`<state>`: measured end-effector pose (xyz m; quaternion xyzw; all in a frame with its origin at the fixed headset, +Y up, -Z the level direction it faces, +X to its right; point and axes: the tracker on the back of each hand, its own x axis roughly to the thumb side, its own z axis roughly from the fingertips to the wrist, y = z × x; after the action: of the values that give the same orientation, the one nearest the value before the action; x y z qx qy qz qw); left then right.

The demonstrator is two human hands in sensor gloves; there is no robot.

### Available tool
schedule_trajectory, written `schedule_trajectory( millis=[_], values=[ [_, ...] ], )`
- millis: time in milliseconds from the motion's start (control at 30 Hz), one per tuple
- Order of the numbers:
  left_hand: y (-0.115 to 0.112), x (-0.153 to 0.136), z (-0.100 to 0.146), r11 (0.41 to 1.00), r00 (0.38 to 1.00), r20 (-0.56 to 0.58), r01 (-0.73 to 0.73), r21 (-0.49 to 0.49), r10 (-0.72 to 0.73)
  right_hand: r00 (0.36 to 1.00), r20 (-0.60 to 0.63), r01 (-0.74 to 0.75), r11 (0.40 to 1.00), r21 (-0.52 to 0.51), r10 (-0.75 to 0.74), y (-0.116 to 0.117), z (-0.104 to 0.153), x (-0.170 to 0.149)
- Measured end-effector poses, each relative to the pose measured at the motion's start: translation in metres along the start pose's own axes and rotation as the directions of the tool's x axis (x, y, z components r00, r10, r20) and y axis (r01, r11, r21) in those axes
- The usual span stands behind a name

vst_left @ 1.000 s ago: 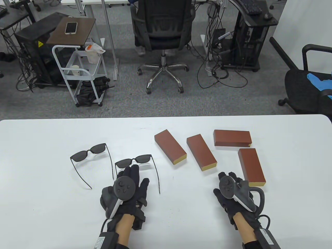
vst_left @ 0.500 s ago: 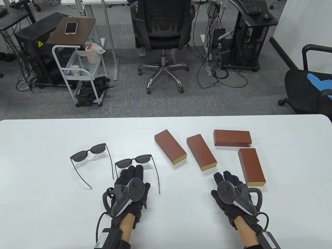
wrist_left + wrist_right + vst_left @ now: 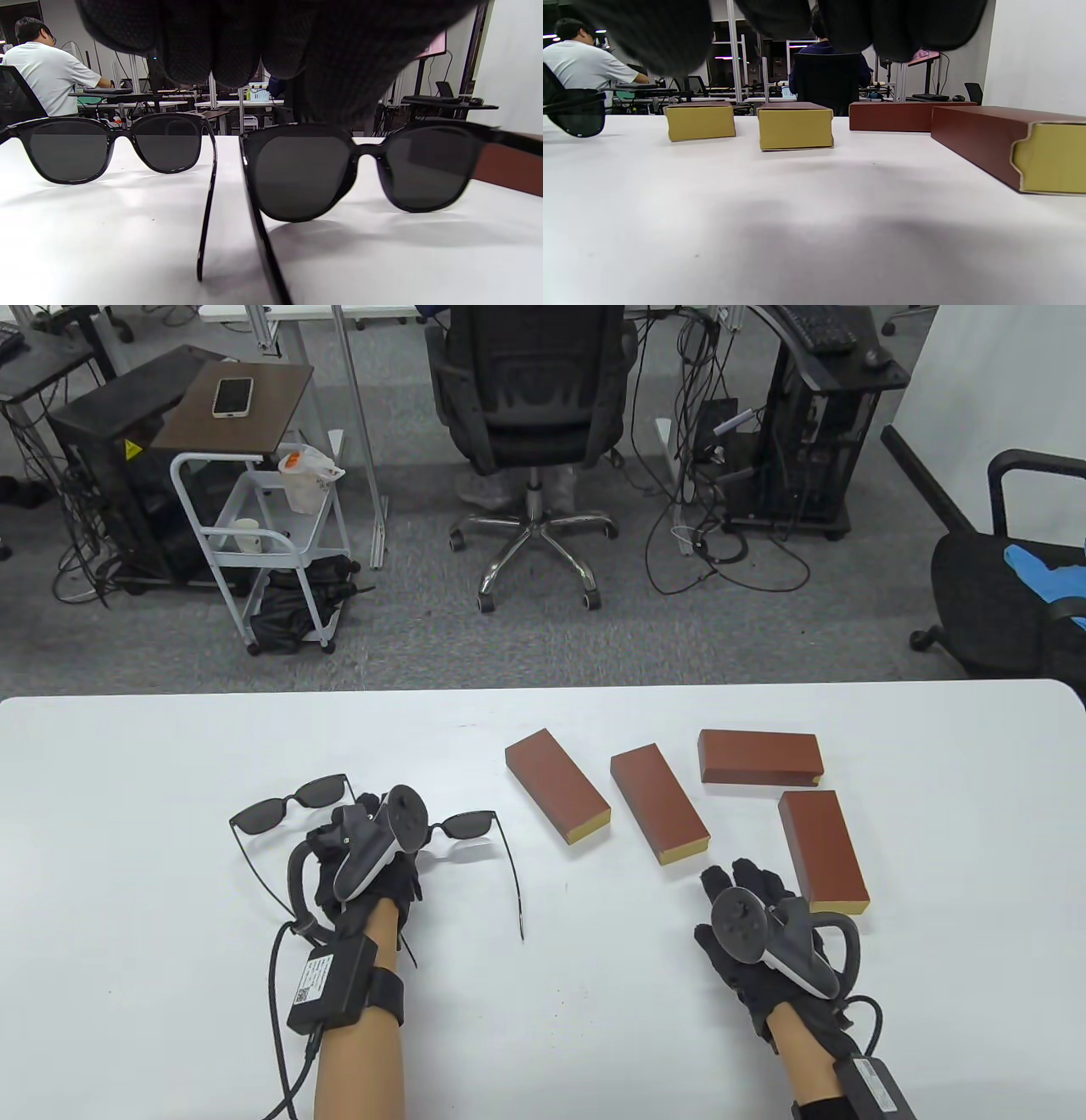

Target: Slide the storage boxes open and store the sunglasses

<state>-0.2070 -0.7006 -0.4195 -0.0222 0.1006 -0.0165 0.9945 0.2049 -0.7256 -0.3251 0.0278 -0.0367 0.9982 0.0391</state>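
Two black sunglasses lie unfolded on the white table (image 3: 127,984): the far pair (image 3: 263,814) (image 3: 68,150) at the left and the near pair (image 3: 468,824) (image 3: 303,173) beside it. My left hand (image 3: 365,814) is over the near pair's left lens and hides it. In the left wrist view its fingers (image 3: 237,55) hang just above that frame's top rim, none visibly curled round it. Several brown sliding boxes with yellow ends lie shut at the right (image 3: 557,796) (image 3: 660,803) (image 3: 760,757) (image 3: 823,848). My right hand (image 3: 747,882) rests flat with spread fingers, beside the nearest box (image 3: 1009,140).
Beyond the table's far edge stand an office chair (image 3: 530,407) and a white cart (image 3: 254,534). People sit at desks in the background of the wrist views. The near pair's right temple arm (image 3: 516,891) stretches toward me.
My left hand has moved forward and to the left, from the table between the near pair's temple arms to over its left lens, with the wrist turned. The right hand has hardly shifted.
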Motion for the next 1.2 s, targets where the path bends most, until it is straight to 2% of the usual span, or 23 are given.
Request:
schedule_trajectory(
  millis=[167, 233, 333, 400, 767, 900, 1200],
  values=[
    [-0.007, 0.014, -0.015, 0.995, 0.996, 0.025, 0.087, -0.042, -0.086, 0.999, -0.04, 0.028, 1.0, 0.003, -0.028, 0.001, -0.002, -0.014],
    [-0.009, 0.021, -0.019, 0.981, 0.987, 0.034, 0.163, -0.102, -0.16, 0.997, -0.059, 0.04, 0.999, -0.001, -0.04, 0.001, -0.002, -0.02],
    [-0.011, 0.03, -0.024, 0.953, 0.96, 0.049, 0.279, -0.12, -0.275, 0.994, -0.08, 0.07, 0.998, -0.003, -0.07, 0.001, -0.002, -0.026],
    [-0.013, 0.033, -0.026, 0.945, 0.955, 0.052, 0.297, -0.136, -0.293, 0.994, -0.084, 0.072, 0.997, -0.007, -0.072, 0.001, -0.001, -0.027],
    [-0.022, 0.038, -0.027, 0.952, 0.96, 0.055, 0.281, -0.124, -0.276, 0.993, -0.077, 0.093, 0.996, -0.01, -0.093, 0.002, -0.002, -0.027],
    [-0.02, 0.035, -0.023, 0.974, 0.982, 0.041, 0.19, -0.121, -0.186, 0.992, -0.069, 0.104, 0.995, -0.011, -0.104, 0.002, -0.002, -0.026],
    [0.009, 0.038, 0.002, 0.995, 0.989, 0.118, 0.094, -0.036, -0.09, 0.993, 0.007, 0.118, 0.992, -0.045, -0.118, 0.001, -0.003, -0.012]
  ],
)
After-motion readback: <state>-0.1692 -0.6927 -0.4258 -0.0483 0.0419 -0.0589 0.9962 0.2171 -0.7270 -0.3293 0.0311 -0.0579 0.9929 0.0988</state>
